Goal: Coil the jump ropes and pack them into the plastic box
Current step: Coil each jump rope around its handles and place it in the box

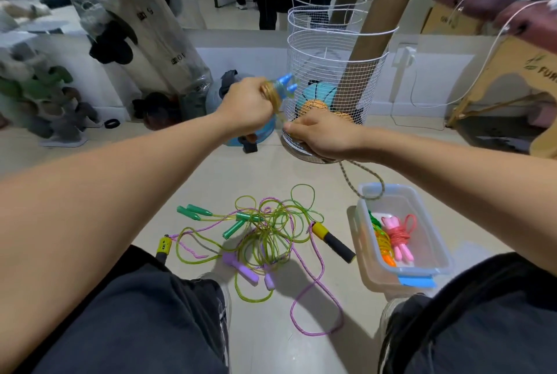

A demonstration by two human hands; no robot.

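Observation:
My left hand [248, 105] grips the two blue handles [284, 86] of a tan braided jump rope, with rope turns wound around them. My right hand [319, 132] pinches the same rope just below; its free tail [366, 178] hangs in a loop over the clear plastic box [434, 241] on the floor at right. Inside the box lie a coiled pink rope [399, 238] and a coiled orange-green rope [382, 245]. On the floor between my knees lies a tangle of ropes: yellow-green ones with green handles [271, 229], a purple one with purple handles [241, 268], and a pink braided one with yellow-black handles [333, 242].
A white wire basket [334, 51] holding balls and cardboard tubes stands just behind my hands. Wrapped punching bags lean at the back left beside a mirror. A wooden stool and a cable are at right. My legs frame the floor area.

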